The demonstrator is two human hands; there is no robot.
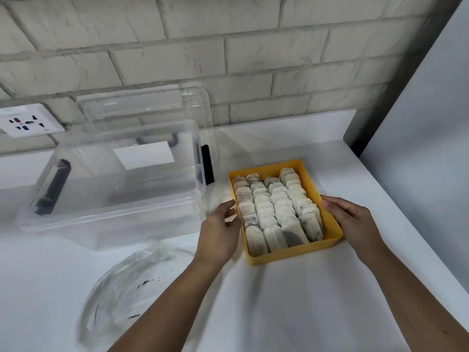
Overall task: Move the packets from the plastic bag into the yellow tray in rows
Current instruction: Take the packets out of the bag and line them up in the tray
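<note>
seemingly final step: packets [276, 209] in four rows filling yellow tray [286, 259], at 2 o'clock from empty-looking plastic bag [127, 288]; left grip [223, 224] and right grip [355, 219] clasping tray sides; next, likely squaring rows

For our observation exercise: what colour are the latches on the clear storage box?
Black latches on the clear storage box; the head view shows them best.

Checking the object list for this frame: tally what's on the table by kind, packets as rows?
Yellow tray: 1
Packet rows in the tray: 4
Plastic bag: 1
Clear box: 1
Clear lid: 1
Total: 8, each row counted as one.
</note>
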